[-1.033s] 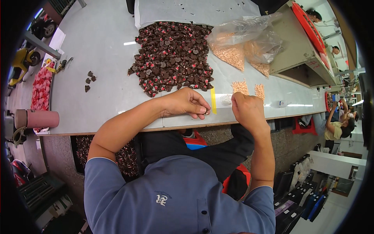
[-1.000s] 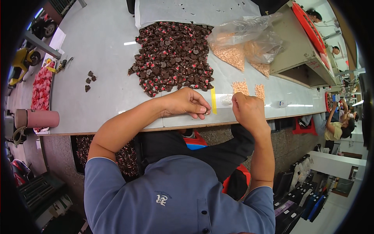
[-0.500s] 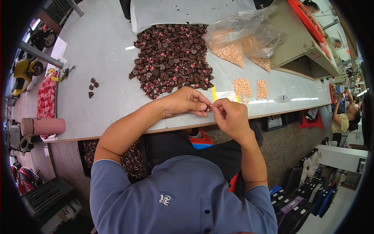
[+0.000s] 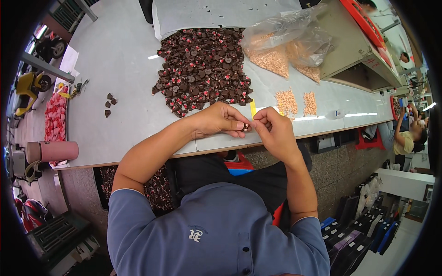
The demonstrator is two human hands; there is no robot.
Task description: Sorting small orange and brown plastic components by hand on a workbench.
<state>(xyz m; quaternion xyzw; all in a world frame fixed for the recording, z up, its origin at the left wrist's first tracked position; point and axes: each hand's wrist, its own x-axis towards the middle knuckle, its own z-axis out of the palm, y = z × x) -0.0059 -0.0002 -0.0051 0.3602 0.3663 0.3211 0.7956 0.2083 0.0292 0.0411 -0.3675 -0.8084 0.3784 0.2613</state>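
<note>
Over the near table edge, my left hand (image 4: 216, 122) is closed, pinching a small dark brown piece (image 4: 247, 127) with light spots between thumb and fingers. Close to its right side is my right hand (image 4: 277, 133), its thumb and fingertips drawn together by the piece; whatever they grip is too small to make out. Beyond my hands spreads a wide pile of dark brown pieces (image 4: 202, 69), many with pink-red marks. Two patches of tiny peach-coloured parts (image 4: 287, 102) (image 4: 310, 104) lie to the right. A yellow strip (image 4: 253, 108) shows between my hands and the pile.
Clear bags of peach-coloured parts (image 4: 269, 60) stand at the back right beside a grey-green metal box (image 4: 354, 50). Several dark pieces (image 4: 108, 105) lie at left. A pink bottle (image 4: 57, 152) and a tray of red-pink pieces (image 4: 55, 115) line the left edge. Another person (image 4: 407, 140) sits far right.
My right hand's fingertips have drawn slightly up and away from the piece, exposing more of it. My left hand stays almost in place.
</note>
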